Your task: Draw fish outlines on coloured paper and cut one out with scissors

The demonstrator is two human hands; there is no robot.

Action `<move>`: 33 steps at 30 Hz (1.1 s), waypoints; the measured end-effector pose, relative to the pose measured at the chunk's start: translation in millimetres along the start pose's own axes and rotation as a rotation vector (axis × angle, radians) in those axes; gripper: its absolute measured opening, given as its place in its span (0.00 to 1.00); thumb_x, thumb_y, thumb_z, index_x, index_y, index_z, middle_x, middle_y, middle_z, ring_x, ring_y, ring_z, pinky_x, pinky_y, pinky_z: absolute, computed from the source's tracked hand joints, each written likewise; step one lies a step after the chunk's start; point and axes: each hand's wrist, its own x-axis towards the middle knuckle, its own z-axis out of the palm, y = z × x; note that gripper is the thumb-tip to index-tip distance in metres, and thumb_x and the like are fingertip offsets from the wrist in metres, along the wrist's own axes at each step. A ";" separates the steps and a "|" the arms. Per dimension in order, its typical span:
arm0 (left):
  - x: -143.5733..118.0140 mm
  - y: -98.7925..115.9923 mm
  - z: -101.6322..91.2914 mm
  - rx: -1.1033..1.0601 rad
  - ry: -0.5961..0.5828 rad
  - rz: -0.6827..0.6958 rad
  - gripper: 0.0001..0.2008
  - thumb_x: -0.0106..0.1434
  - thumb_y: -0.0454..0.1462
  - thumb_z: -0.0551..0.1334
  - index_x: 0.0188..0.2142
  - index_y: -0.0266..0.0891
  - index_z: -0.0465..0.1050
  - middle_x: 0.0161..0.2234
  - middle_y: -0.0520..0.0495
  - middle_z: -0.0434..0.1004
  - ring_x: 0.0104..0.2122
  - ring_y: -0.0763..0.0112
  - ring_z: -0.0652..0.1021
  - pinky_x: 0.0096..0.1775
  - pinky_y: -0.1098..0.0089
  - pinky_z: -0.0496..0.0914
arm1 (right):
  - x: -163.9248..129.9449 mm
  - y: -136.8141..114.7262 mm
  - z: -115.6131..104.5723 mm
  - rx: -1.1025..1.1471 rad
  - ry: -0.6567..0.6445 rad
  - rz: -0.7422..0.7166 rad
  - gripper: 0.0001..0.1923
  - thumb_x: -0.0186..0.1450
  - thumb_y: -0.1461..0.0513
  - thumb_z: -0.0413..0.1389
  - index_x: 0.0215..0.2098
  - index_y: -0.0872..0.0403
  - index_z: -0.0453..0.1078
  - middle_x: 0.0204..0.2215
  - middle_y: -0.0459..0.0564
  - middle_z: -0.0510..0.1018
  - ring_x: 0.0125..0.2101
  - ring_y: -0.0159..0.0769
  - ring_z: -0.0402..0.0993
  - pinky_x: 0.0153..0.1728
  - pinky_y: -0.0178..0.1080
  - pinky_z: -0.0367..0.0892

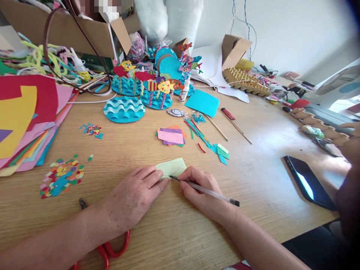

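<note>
My left hand [135, 195] lies flat on the wooden table [261, 180], its fingertips pressing the near edge of a small pale green paper piece [173, 166]. My right hand [201, 191] grips a clear pen [208, 192], whose tip touches the lower edge of that green paper. A faint drawn line shows on the paper. Red-handled scissors [112, 249] lie partly under my left forearm.
Stacked coloured sheets [25, 120] sit at the left, confetti dots [60, 178] in front of them. Blue wave discs with paper fish [140, 92] stand at the back. Paper scraps [171, 135], sticks and a phone [308, 183] lie to the right. Another person's arm [350, 150] reaches in at the right edge.
</note>
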 end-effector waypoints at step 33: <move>-0.3 -0.3 -0.1 -0.002 0.040 0.006 0.15 0.68 0.30 0.46 0.48 0.35 0.68 0.42 0.43 0.71 0.44 0.61 0.70 0.46 0.61 0.69 | -0.1 -1.0 -0.7 -0.007 0.030 0.028 0.04 0.55 0.66 0.50 0.25 0.52 0.64 0.14 0.38 0.63 0.16 0.27 0.57 0.20 0.30 0.54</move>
